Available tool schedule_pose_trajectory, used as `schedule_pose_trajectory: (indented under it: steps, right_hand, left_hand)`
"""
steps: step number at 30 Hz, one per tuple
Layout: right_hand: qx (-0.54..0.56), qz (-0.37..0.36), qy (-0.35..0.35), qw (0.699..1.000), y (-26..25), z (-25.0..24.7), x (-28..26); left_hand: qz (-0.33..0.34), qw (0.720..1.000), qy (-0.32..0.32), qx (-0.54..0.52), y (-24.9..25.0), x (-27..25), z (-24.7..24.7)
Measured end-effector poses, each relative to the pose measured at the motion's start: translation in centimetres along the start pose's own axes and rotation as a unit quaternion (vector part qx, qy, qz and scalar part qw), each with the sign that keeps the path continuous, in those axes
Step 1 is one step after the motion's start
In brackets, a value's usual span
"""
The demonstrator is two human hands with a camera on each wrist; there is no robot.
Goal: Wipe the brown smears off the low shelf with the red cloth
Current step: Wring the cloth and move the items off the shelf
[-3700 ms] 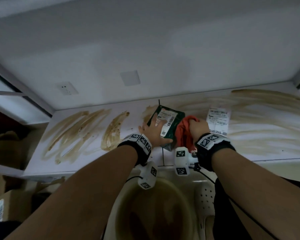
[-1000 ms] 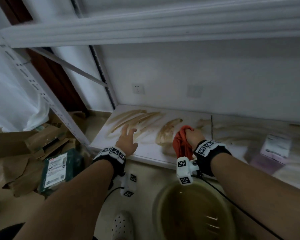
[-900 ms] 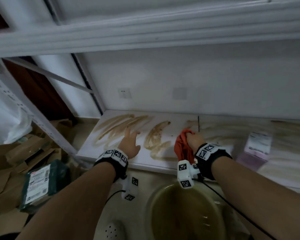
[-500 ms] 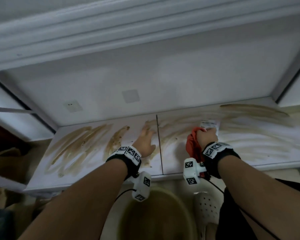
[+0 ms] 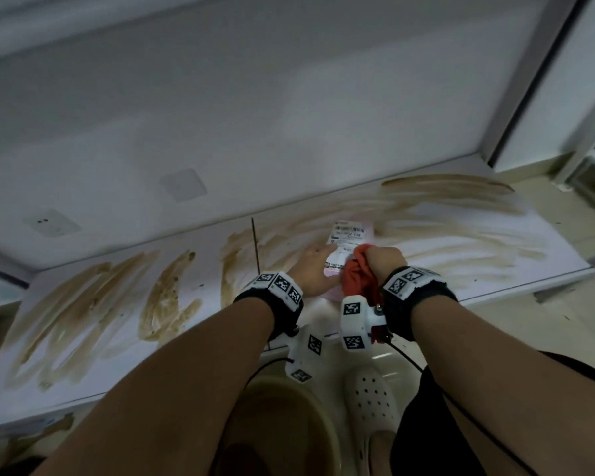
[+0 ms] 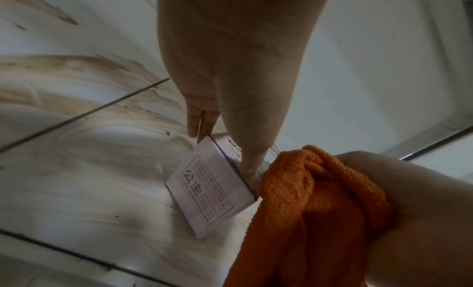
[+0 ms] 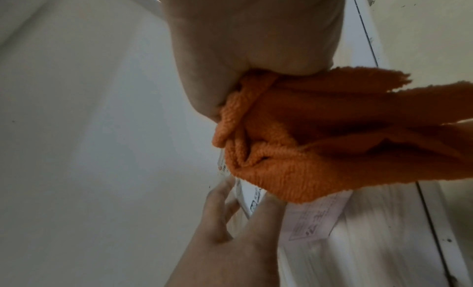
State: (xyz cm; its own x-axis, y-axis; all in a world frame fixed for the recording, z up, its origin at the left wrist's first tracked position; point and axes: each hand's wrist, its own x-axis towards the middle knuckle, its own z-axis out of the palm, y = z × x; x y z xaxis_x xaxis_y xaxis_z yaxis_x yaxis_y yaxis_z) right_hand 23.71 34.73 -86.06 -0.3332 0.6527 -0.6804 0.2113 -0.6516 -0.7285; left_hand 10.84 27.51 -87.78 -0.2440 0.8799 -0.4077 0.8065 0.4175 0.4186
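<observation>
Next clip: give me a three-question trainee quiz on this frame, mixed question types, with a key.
1. True or false: the right hand grips the red cloth.
2. What does the left hand hold on the shelf?
A. a green packet
B. a pale pink packet with a printed label
C. a sponge
3. Fill in: the thickest brown smears lie to the ___ of both hands.

Key:
1. True; the cloth is bunched in its fist.
2. B, the pink packet, held between thumb and fingers.
3. Left.
</observation>
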Motion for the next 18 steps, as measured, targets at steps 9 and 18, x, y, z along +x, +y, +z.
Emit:
schedule_pose_trajectory:
  steps: [9, 18]
  right_hand:
    - [-0.019, 0.006, -0.008, 1.000, -0.3, -0.5, 0.2]
    - [-0.190, -0.081, 0.076, 0.976, 0.7, 3.0, 1.2]
  left_hand:
    - [-0.027, 0.999, -0.030, 0.005, 1.5, 2.0, 0.3]
    - [-0.042, 0.999, -0.005, -0.012, -2.0, 0.5, -1.7]
